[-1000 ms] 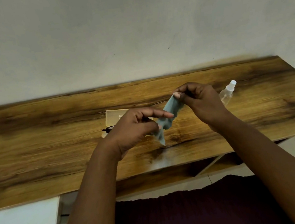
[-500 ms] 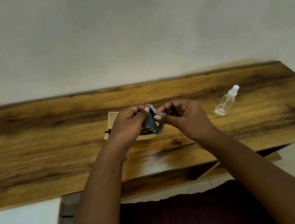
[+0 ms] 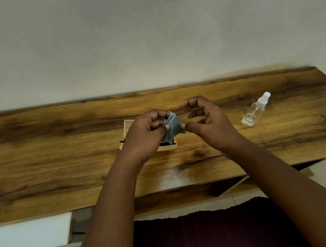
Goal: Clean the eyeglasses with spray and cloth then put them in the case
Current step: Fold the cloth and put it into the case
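Observation:
My left hand [image 3: 146, 134] is closed on a bunched blue-grey cloth [image 3: 171, 125] above the table. A thin arm of the eyeglasses [image 3: 185, 112] sticks out of the cloth to the right, and the fingers of my right hand [image 3: 207, 122] pinch it, the thumb touching the cloth's lower tip. The lenses are hidden inside the cloth and fingers. Under my left hand the open cream case [image 3: 126, 127] lies on the table, with something dark showing at its near edge. A clear spray bottle [image 3: 256, 112] with a white nozzle lies on its side to the right, apart from both hands.
The wooden table [image 3: 59, 156] stands against a plain wall, its right end just past the bottle. A pale patch [image 3: 171, 178] shows near the front edge. Below the top are a shelf and a white panel [image 3: 28, 238] at the left.
Both hands have come down and together over the case. The cloth, hanging stretched between them a second ago, is now bunched in my left hand. The thin arm now shows.

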